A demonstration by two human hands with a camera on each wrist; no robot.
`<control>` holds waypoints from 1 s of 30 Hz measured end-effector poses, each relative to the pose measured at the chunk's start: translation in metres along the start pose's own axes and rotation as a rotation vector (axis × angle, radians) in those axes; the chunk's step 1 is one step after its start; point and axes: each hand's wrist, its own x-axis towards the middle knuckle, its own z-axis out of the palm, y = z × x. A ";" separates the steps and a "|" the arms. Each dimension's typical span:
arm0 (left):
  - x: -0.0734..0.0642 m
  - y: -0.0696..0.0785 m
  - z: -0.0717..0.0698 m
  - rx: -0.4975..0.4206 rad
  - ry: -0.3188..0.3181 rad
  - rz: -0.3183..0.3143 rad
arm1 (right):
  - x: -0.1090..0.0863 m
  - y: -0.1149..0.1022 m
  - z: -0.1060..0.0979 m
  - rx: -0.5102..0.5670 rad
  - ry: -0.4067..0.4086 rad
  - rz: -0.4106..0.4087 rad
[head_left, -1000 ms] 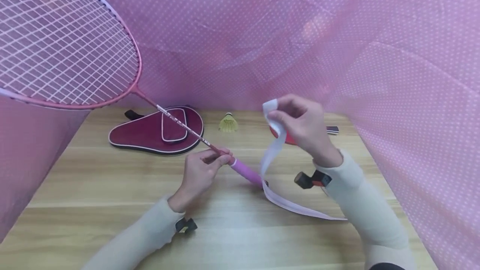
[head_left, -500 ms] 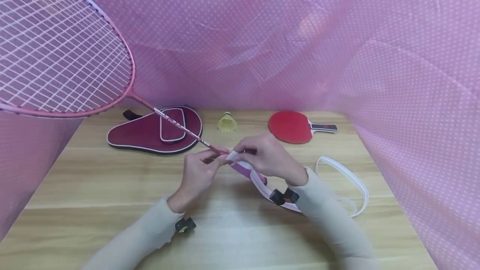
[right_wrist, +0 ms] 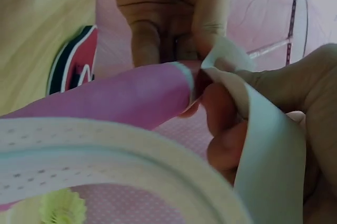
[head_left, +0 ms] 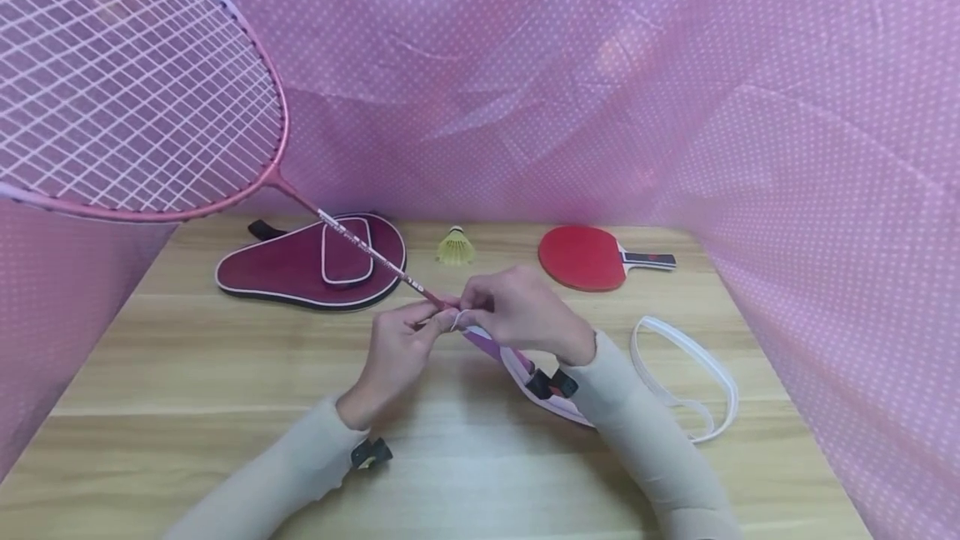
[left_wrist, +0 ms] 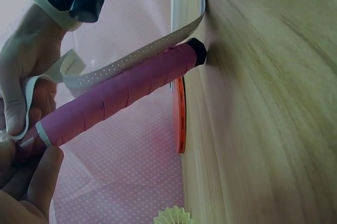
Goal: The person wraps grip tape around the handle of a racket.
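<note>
I saw right hand [head_left: 517, 312] come down, pinching white tape [right_wrist: 274, 155]; so its end sat at purple handle [left_wrist: 121, 96] top, where left hand [head_left: 399, 347] gripped racket [head_left: 367, 250].

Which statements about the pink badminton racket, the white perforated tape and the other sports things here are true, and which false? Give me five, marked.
1. The left hand grips the pink badminton racket at the shaft end of its purple cylindrical handle. True.
2. The racket lies flat. False: it slants, its strung head raised above the pale wooden table.
3. In the head view, the yellow shuttlecock is between the maroon, white-edged case and the red paddle with a black handle. True.
4. The right hand holds the paddle. False: it pinches the long strip of white perforated tape.
5. All the tape is wound round the racket. False: much of it curves away loose.
</note>
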 end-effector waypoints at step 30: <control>0.006 0.005 -0.001 0.031 -0.192 -0.070 | 0.002 0.014 -0.012 0.032 -0.096 -0.029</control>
